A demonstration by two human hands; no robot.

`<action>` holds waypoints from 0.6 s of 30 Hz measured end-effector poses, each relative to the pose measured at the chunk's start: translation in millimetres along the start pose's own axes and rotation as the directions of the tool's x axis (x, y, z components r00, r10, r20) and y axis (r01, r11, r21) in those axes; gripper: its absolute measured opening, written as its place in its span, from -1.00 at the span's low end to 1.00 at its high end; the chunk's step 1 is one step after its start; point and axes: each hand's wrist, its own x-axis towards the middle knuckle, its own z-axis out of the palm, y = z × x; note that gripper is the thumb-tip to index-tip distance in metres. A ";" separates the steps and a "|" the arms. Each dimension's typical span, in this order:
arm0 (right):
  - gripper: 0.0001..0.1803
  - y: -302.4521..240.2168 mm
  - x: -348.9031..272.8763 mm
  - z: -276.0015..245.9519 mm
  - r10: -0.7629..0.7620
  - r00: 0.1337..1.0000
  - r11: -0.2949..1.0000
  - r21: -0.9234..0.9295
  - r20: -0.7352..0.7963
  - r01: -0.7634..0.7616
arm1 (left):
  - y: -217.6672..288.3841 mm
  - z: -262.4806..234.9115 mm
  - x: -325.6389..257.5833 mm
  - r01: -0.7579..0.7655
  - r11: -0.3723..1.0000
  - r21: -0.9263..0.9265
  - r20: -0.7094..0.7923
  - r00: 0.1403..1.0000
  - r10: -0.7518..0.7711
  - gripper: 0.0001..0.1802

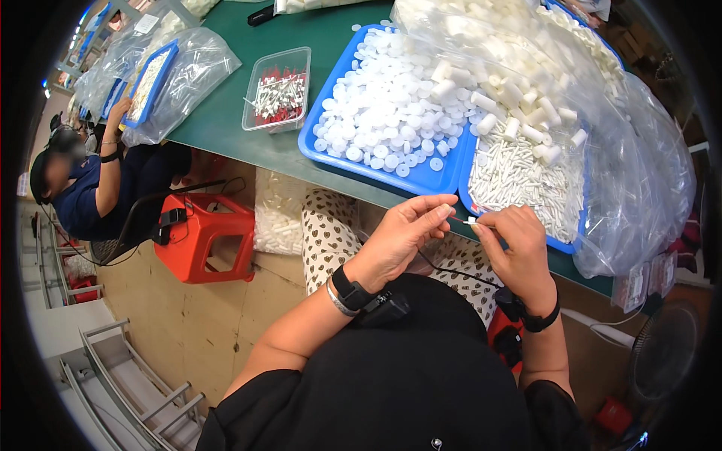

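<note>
Head view: you pinch a small white plastic piece [471, 221] between the fingertips of your left hand [398, 240] and right hand [515, 252], just below the near rim of the blue tray [444, 180], likely so refills stay within reach. Its long axis runs left-right, thin end toward your left hand.

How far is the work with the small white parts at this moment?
Done: no finished pile can be told apart. In hand: the left hand and right hand together pinch one small white part at the table edge. Left: the blue tray is full of white caps, and the next tray holds many white tubes, so a lot seems to remain.
</note>
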 end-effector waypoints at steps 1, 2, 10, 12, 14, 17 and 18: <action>-0.89 0.7 0.0 1.9 -0.019 1.000 1.000 -0.002 -0.022 0.019 | -0.1 -1.1 0.2 0.008 1.000 -0.020 0.000 1.000 -0.007 -0.62; -0.89 0.5 0.2 1.5 -0.036 0.999 0.999 -0.036 -0.030 0.035 | -0.2 -2.8 0.8 0.015 0.999 -0.040 0.001 1.000 -0.015 -0.62; -0.83 -5.7 -1.5 3.6 -0.225 0.974 0.965 -0.147 -0.024 0.219 | -4.1 -1.5 3.0 0.032 0.997 -0.065 -0.008 0.999 -0.032 -0.65; -0.83 -5.6 -2.7 6.2 -0.215 0.976 0.965 -0.161 -0.034 0.207 | -3.2 1.9 2.8 0.052 0.995 -0.086 0.002 0.999 -0.053 -0.65; -0.85 -4.7 -3.4 9.4 -0.195 0.980 0.968 -0.165 -0.034 0.187 | -6.4 2.3 2.8 0.065 0.984 -0.165 0.041 0.997 -0.059 -0.65; -0.88 -3.8 -5.5 15.3 -0.133 0.990 0.982 -0.139 -0.041 0.126 | -11.3 0.7 3.2 0.077 0.976 -0.204 0.051 0.996 -0.068 -0.65; -0.90 -3.0 -7.2 18.5 -0.107 0.993 0.989 -0.109 -0.054 0.100 | -13.1 -0.3 3.3 0.078 0.976 -0.205 0.046 0.996 -0.070 -0.65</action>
